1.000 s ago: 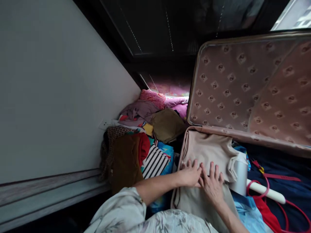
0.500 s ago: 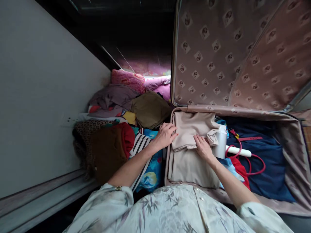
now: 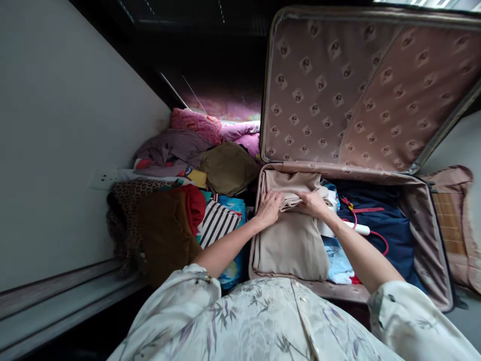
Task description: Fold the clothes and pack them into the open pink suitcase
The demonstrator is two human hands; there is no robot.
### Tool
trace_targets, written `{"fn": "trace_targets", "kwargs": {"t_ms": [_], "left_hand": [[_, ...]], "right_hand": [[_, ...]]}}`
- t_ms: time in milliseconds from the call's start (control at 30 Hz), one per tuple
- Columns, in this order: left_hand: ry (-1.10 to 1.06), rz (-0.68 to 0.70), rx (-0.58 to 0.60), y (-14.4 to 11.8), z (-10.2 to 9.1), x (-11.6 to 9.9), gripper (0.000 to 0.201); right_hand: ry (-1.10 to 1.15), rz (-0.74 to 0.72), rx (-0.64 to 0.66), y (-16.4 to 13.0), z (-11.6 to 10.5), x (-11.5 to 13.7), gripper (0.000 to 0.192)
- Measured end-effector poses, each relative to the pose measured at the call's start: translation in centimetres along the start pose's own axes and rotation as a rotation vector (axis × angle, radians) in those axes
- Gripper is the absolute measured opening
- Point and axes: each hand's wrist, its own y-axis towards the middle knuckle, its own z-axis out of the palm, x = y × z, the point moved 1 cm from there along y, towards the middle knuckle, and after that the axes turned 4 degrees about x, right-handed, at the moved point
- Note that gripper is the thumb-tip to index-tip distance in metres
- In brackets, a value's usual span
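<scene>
In the open suitcase (image 3: 441, 260), a folded beige garment (image 3: 296, 180) lies at the left end on another smooth beige cloth piece (image 3: 291, 248). My left hand (image 3: 271, 206) is closed on the garment's near left edge, fingers curled over it. My right hand (image 3: 313, 204) pinches the same edge farther right, the thumb and fingers on the bunched layers. The edge between the hands is gathered and a little raised. Beside my right hand stands a white appliance with a white handle (image 3: 361, 229) and a pink cord (image 3: 381, 240), partly hidden by my forearm.
Dark blue cloth (image 3: 394, 220) fills the suitcase's right part, with light blue cloth (image 3: 338, 265) near the front. The patterned lid (image 3: 338, 90) stands up behind. Left of the suitcase are piled clothes: brown (image 3: 161, 235), striped (image 3: 218, 223) and olive (image 3: 229, 168). A wall (image 3: 56, 150) bounds the left.
My left hand has moved right onto the beige garment's edge, and both hands have closed on it. The garment's near edge is now lifted and gathered back. The view has shifted slightly right.
</scene>
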Motion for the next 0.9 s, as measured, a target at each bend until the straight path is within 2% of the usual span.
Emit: {"fn": "trace_targets", "kwargs": {"t_ms": [100, 167, 267, 333, 400, 467, 500, 533, 600, 633, 700, 733, 833, 900], "left_hand": [[-0.083, 0.084, -0.016, -0.5, -3.3, -0.6, 0.031], [-0.169, 0.184, 0.023, -2.1, -6.7, -1.6, 0.022], [-0.31, 0.271, 0.09, -4.6, -11.7, -3.5, 0.017], [-0.374, 0.291, 0.148, -5.1, -13.7, -4.1, 0.017], [-0.383, 0.285, 0.224, -3.9, -14.3, -3.7, 0.017], [-0.302, 0.221, 0.299, -1.5, -13.4, -2.3, 0.017], [-0.227, 0.157, 0.312, -0.1, -12.6, -1.5, 0.018], [-0.136, 0.075, 0.294, 1.3, -11.7, -0.8, 0.02], [0.068, -0.088, 0.162, 3.2, -9.6, -0.1, 0.031], [0.162, -0.137, 0.071, 3.6, -8.4, -0.3, 0.038], [0.294, -0.125, -0.047, 3.2, -5.5, -1.4, 0.05], [0.33, -0.071, -0.051, 2.5, -3.7, -2.2, 0.055], [0.313, 0.093, 0.11, -0.3, 2.2, -4.4, 0.069], [0.298, 0.058, 0.197, -1.8, 5.7, -4.8, 0.078]], "right_hand": [[-0.025, -0.105, -0.025, -2.3, -3.6, 0.1, 0.023], [0.005, -0.169, -0.05, -4.6, -5.2, -0.4, 0.019], [0.091, -0.187, -0.079, -6.9, -5.9, -3.0, 0.02], [0.164, -0.139, -0.123, -6.1, -5.8, -5.3, 0.021], [0.27, -0.063, -0.196, -3.1, -5.5, -7.1, 0.031], [0.367, -0.014, -0.22, 1.0, -5.1, -7.4, 0.045], [0.38, -0.006, -0.206, 3.1, -4.8, -7.0, 0.046], [0.318, -0.018, -0.139, 4.9, -4.3, -6.4, 0.037], [0.224, -0.003, -0.115, 7.3, -2.8, -4.8, 0.019], [0.192, 0.007, -0.12, 7.9, -2.0, -4.0, 0.017], [0.175, 0.032, -0.158, 8.2, -0.1, -3.1, 0.026], [0.165, 0.04, -0.167, 8.1, 0.7, -2.9, 0.03], [0.13, 0.025, -0.174, 8.1, 2.1, -3.2, 0.037], [0.077, -0.011, -0.176, 8.5, 2.2, -3.4, 0.04]]}}
